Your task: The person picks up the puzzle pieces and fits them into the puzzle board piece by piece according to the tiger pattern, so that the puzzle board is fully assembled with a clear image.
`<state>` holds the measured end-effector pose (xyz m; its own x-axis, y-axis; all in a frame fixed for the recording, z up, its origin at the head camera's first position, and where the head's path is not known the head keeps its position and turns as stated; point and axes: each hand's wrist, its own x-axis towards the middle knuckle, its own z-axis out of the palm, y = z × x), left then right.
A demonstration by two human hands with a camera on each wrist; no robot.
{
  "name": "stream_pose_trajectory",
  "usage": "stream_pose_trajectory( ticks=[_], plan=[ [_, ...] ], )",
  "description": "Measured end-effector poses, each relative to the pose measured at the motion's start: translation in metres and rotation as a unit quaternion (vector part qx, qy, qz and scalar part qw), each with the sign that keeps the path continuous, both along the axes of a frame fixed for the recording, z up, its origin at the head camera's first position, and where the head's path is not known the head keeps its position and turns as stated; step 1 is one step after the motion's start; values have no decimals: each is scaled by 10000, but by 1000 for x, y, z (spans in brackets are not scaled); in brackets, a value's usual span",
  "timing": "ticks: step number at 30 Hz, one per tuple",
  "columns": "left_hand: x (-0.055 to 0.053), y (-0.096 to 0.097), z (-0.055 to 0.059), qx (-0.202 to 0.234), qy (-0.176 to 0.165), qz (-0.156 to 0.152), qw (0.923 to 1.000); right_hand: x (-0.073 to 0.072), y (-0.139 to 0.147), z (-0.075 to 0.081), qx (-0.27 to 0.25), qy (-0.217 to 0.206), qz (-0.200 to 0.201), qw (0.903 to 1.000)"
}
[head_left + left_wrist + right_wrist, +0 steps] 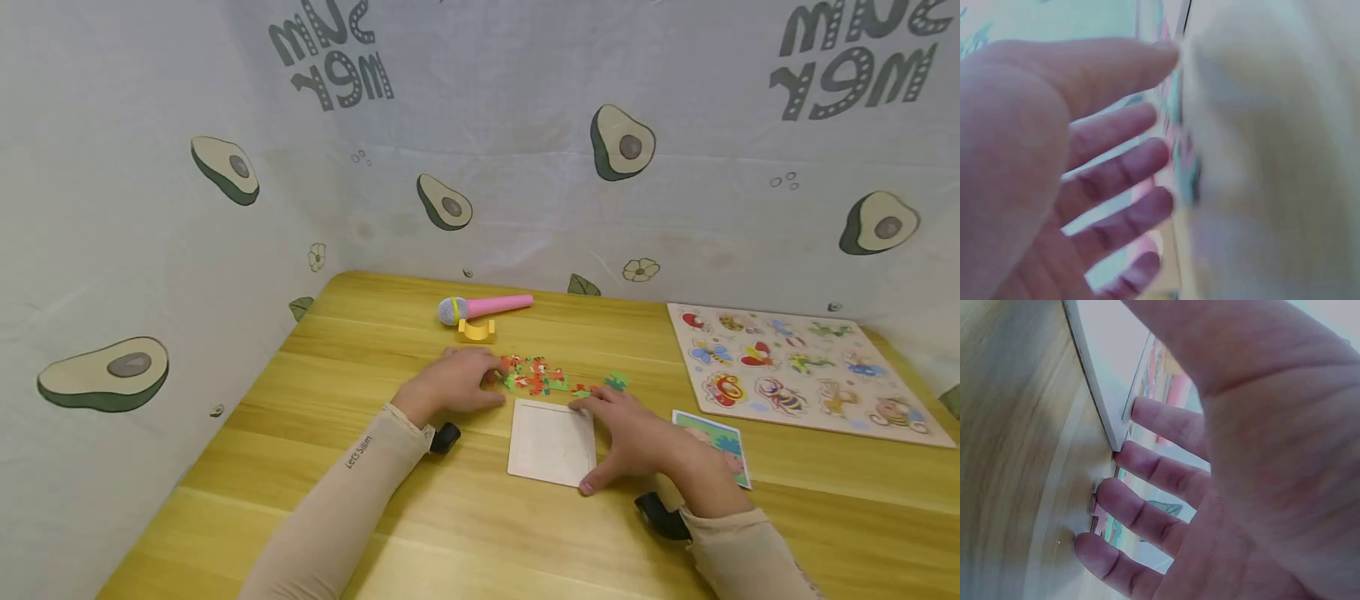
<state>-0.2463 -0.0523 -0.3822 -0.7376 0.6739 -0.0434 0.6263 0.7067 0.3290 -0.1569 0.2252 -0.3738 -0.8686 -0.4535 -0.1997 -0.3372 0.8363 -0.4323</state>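
A square, pale wooden puzzle tray (551, 443) with a raised rim lies flat on the table. My right hand (633, 433) is at its right side, thumb by the near corner and forefinger touching the far one; the right wrist view shows the fingers spread. Beyond the tray lie loose jigsaw pieces (537, 377) in green, orange and red. My left hand (459, 379) is at the left end of these pieces, its fingers apart and loosely bent. Nothing shows in its grasp in the blurred left wrist view.
A pink toy microphone (498, 306) lies at the back behind a small yellow stand (477, 332). A picture card (738, 462) lies partly behind my right wrist. Farther right is a large insect puzzle board (802, 371). Printed cloth (517, 125) hangs behind the table.
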Motion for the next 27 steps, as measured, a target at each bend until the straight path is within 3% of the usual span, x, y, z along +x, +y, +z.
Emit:
stream_pose_trajectory(
  ticks=[4, 11, 16, 23, 27],
  plan=[
    [2, 11, -2, 210, 173, -196, 9994, 0, -2, 0, 7, 51, 24, 10000],
    [-8, 26, -7, 493, 22, 61, 9988, 1, -5, 0, -11, 13, -65, 10000],
    [-18, 41, -7, 383, 39, -42, 9993, 1, -4, 0, -38, 12, -146, 9999],
    [-24, 67, -8, 14, 295, -661, 9974, 2, -2, 1, -38, -5, -160, 9999],
    [-24, 79, -8, -305, 394, -626, 9968, 4, -2, 2, -29, -41, -189, 9998]
  ],
)
